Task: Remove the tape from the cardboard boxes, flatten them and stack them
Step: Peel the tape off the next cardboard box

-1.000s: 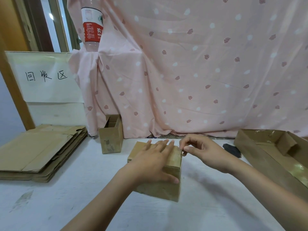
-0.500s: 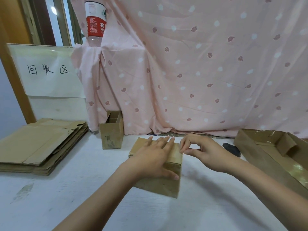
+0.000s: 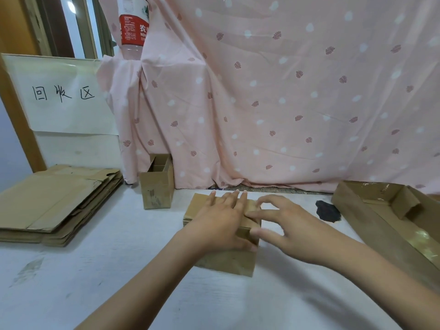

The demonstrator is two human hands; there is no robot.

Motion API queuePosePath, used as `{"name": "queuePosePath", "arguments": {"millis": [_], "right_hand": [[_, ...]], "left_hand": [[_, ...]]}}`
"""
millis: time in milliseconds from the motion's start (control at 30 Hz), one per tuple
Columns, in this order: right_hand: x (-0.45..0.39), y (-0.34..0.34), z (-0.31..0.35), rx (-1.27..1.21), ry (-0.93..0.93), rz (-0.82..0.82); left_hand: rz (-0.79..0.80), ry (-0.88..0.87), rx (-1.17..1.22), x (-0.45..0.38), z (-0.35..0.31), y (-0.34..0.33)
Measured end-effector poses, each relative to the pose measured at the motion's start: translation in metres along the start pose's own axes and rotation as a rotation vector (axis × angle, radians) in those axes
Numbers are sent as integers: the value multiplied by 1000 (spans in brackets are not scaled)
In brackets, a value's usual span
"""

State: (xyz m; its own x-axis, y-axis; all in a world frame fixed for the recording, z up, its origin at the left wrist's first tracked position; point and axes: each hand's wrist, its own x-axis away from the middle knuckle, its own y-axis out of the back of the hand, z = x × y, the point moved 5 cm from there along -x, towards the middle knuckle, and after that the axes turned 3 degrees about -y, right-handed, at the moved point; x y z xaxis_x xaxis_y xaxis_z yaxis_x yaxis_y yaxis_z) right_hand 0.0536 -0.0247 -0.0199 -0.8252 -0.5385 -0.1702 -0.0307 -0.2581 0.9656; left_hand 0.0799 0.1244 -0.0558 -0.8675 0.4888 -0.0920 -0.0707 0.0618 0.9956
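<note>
Now my left hand (image 3: 220, 222) presses flat on the small box (image 3: 223, 258) mid-desk, fingers straight; my right hand (image 3: 289, 231) spreads loosely at its right edge, perhaps picking at tape. If the tape tears short or the box slides, peeling stalls.

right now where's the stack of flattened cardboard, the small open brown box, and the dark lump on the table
stack of flattened cardboard (image 3: 47, 206), head view, top sheet
small open brown box (image 3: 156, 192), head view, front wall
dark lump (image 3: 328, 211), head view, its middle
</note>
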Motion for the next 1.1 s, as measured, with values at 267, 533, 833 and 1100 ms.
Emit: {"name": "queuePosePath", "arguments": {"millis": [267,533,833,1100], "right_hand": [[10,8,10,157,-10,-189],[2,5,6,-86,-58,-152],[-10,-1,6,-237,-202,66],[-3,-7,4,-273,-66,-90]], "left_hand": [[10,37,-11,2,-3,1],[11,69,-16,4,-5,2],[-16,72,-14,0,-6,4],[-88,68,6,1,-1,1]]}}
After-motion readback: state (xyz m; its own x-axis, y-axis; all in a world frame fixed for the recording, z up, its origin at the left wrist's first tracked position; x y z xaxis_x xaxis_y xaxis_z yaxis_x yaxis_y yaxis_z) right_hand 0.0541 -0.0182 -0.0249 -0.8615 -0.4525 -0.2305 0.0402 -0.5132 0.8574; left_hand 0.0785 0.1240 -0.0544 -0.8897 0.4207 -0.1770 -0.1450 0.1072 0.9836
